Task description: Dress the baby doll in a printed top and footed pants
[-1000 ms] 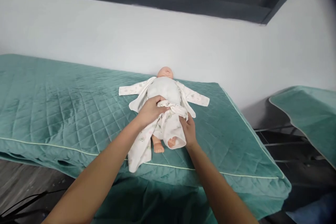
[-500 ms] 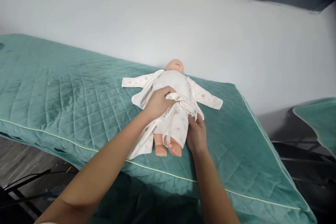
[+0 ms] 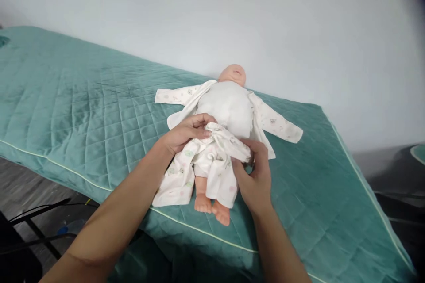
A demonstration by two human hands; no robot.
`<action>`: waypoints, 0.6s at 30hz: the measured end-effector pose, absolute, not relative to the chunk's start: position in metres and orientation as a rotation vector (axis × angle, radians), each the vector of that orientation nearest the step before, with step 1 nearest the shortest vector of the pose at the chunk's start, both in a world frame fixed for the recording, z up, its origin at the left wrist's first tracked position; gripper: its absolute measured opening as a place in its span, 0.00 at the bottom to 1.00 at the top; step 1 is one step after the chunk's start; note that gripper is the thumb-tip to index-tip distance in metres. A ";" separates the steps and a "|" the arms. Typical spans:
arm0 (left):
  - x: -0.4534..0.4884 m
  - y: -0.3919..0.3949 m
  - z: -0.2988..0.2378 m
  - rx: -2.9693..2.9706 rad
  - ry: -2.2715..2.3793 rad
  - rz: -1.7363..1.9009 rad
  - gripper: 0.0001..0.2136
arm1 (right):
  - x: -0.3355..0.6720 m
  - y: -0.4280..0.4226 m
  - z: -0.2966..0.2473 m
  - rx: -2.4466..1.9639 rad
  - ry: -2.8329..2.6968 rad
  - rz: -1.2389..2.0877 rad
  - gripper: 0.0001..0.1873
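The waistband runs left to right between the hands, its right end slanting nearer, while the soft white cloth trousers with small pastel prints (image 3: 219, 159) have their long axis pointing near. The bare left hand (image 3: 189, 133) has its grip clamped on the left end; the bare right hand (image 3: 256, 174) appears to have thumb and fingers closed about the right end. The limp left trouser leg lies outside the doll's leg, with the left hand nearer to it. The right trouser leg covers the other shin, and both pink plastic feet (image 3: 202, 202) show bare.

The pink-headed doll with a rounded white padded torso (image 3: 227, 101) lies face up, head far, feet near, on the green quilted fabric mattress (image 3: 99, 119).

Compared with half a second ago, the waistband is spread as a band instead of bunched, and the right foot reaches farther clear of its hem.
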State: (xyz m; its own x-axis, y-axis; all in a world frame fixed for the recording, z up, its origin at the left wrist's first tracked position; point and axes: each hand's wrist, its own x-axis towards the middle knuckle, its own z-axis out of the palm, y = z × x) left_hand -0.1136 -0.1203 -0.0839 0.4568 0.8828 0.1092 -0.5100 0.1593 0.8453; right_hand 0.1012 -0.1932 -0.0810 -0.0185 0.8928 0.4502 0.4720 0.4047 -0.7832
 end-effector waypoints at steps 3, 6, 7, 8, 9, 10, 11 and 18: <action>-0.113 -0.120 -0.086 0.928 0.466 1.041 0.15 | 0.093 -0.172 -0.042 -1.244 -2.018 0.539 0.17; -0.112 -0.121 -0.085 0.893 0.498 1.058 0.16 | 0.084 -0.137 -0.010 -1.320 -2.259 0.872 0.17; -0.111 -0.122 -0.085 0.882 0.507 1.070 0.16 | 0.083 -0.127 -0.005 -1.268 -2.287 1.090 0.17; -0.111 -0.122 -0.085 0.872 0.516 1.084 0.15 | 0.081 -0.118 -0.003 -1.197 -2.238 1.283 0.16; -0.110 -0.122 -0.084 0.863 0.528 1.098 0.15 | 0.081 -0.112 -0.006 -1.121 -2.133 1.440 0.16; -0.109 -0.122 -0.085 0.855 0.541 1.110 0.15 | 0.081 -0.108 -0.010 -1.056 -1.991 1.553 0.15; -0.109 -0.121 -0.085 0.851 0.554 1.114 0.15 | 0.081 -0.106 -0.017 -1.012 -1.823 1.617 0.14; -0.120 -0.119 -0.079 0.980 0.427 0.877 0.24 | 0.080 -0.114 -0.042 -0.938 -1.133 1.659 0.11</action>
State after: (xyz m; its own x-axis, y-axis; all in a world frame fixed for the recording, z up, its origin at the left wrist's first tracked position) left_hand -0.1205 -0.1195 -0.0790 0.5954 0.8010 0.0621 -0.4455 0.2648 0.8552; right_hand 0.0795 -0.1142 -0.0418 -0.3159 0.9435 -0.0997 -0.2504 -0.1843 -0.9504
